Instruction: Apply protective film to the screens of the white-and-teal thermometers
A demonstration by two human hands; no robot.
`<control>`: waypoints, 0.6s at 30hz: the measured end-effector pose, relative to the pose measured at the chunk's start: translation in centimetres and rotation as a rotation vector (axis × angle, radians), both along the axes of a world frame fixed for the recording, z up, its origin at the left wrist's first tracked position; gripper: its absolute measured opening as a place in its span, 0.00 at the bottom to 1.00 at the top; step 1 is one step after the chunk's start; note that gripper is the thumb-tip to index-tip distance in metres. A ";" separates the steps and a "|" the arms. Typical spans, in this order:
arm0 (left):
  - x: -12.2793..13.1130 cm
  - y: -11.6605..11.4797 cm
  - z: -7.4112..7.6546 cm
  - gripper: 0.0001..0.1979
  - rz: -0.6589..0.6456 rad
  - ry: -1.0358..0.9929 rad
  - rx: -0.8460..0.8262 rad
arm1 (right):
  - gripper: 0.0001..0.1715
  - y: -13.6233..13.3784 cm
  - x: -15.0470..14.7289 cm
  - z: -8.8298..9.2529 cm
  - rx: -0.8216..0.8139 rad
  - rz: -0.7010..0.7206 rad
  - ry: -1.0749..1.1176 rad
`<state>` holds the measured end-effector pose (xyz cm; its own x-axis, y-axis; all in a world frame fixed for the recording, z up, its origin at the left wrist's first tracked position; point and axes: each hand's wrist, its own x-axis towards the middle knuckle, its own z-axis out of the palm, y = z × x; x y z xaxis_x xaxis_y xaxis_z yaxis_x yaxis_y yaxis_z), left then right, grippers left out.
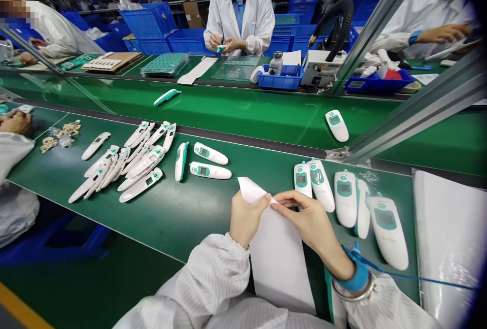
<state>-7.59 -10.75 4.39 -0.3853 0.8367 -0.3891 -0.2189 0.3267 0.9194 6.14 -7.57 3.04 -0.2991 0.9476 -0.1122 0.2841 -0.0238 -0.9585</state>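
A long white sheet of paper (279, 263) hangs down from both hands over the near edge of the bench, its upper corner bent. My left hand (247, 215) is closed round its upper left side, thumb on top. At the sheet's upper right edge, my right hand (304, 215) has thumb and forefinger pinched together; whether a small piece sits between them is hidden. White and teal thermometers lie right of my right hand, among them one with a grey display (345, 198) and a larger one (388, 232). Two more thermometers (210, 170) lie beyond my left hand.
White shell halves (144, 169) are piled on the left of the green bench (190, 212). A conveyor belt (243, 116) runs behind, carrying a thermometer (337, 126). A metal post (411, 126) slants at right, above a plastic-wrapped stack (449, 237). Co-workers in white coats sit around.
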 end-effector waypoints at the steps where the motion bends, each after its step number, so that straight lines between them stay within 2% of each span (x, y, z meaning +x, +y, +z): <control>1: 0.0 0.0 0.1 0.12 0.000 0.014 0.003 | 0.12 0.1 0.0 0.0 -0.018 -0.004 0.008; 6: 0.1 -0.1 0.4 0.10 -0.001 0.072 0.025 | 0.13 0.5 -0.2 0.3 -0.073 -0.011 0.056; 12: 0.1 0.0 0.1 0.10 0.001 0.108 0.034 | 0.12 0.4 -0.4 0.0 -0.077 -0.055 0.122; 15: 0.2 -0.2 0.0 0.10 0.007 0.124 0.045 | 0.15 0.3 -0.3 -0.1 -0.086 -0.059 0.125; 18: 0.3 -0.4 0.0 0.10 0.002 0.145 0.061 | 0.10 0.1 -0.3 -0.1 -0.054 -0.035 0.113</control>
<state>-7.32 -11.11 4.36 -0.4358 0.8560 -0.2780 -0.0832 0.2692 0.9595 5.85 -7.48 2.94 -0.2795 0.9511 -0.1311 0.1724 -0.0846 -0.9814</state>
